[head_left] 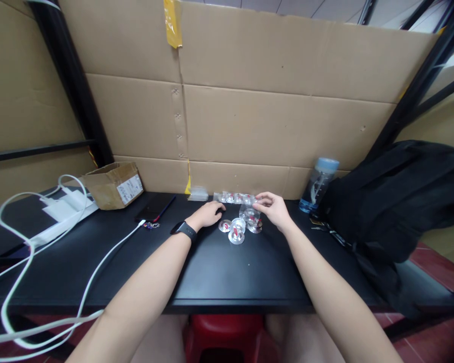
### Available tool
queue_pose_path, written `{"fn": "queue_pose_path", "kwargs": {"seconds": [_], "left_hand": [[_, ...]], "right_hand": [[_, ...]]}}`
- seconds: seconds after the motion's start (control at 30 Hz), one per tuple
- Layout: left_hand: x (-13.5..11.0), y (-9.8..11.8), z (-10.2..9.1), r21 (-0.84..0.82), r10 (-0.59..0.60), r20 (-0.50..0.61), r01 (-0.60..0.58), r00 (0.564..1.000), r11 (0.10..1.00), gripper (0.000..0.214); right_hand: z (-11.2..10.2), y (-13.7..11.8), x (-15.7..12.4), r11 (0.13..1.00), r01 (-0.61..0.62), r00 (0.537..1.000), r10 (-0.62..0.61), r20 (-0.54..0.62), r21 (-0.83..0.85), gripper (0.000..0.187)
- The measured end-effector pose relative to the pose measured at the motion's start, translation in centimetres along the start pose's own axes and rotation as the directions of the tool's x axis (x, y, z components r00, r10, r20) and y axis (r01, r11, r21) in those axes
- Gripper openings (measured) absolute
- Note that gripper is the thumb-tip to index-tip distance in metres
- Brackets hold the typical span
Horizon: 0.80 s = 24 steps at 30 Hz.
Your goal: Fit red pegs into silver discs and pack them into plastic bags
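Note:
My right hand [273,208] has its thumb and fingertips closed at the upper right edge of a clear plastic packet [249,214] with a round silver disc inside. My left hand [207,214] rests on the black table with its thumb and fingers a little apart and nothing visible between them. Several round silver discs with red centres [236,235] lie between my hands, some overlapping. Behind them, a row of similar clear-wrapped discs [230,198] runs along the cardboard wall. The exact kind of these discs is too small to make out.
Behind the black table [245,277] rises a cardboard wall [245,126]. On the left are an open cardboard box [108,187], a phone [154,207], a power strip [60,222] and white cables [94,275]. A water bottle [318,185] and black backpack [393,201] occupy the right.

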State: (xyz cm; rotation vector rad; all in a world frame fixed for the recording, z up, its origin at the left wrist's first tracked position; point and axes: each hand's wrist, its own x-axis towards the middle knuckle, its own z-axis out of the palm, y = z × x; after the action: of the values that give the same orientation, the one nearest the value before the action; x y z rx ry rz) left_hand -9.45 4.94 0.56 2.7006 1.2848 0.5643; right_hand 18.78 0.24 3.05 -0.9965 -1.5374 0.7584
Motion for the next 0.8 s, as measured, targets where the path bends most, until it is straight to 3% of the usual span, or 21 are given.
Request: {"fn": "queue_pose_path", "kwargs": {"seconds": [0.43, 0.63, 0.8], "left_hand": [[0.0, 0.2, -0.2, 0.004, 0.003, 0.006, -0.003, 1.0, 1.0, 0.032], [0.0, 0.1, 0.0, -0.005, -0.001, 0.005, 0.001, 1.0, 1.0, 0.031], [0.1, 1.8, -0.6, -0.126, 0.013, -0.101, -0.026, 0.995, 0.992, 0.027]], "right_hand": [[-0.1, -0.6, 0.0, 0.975, -0.058, 0.994, 0.077, -0.077, 0.217, 0.053], [-0.3, -0.3, 0.3, 0.973, -0.039, 0.988, 0.071, -0.136, 0.227, 0.054], [-0.3, -0.5, 0.3, 0.963, -0.021, 0.987, 0.063, -0.148, 0.269, 0.052]]}}
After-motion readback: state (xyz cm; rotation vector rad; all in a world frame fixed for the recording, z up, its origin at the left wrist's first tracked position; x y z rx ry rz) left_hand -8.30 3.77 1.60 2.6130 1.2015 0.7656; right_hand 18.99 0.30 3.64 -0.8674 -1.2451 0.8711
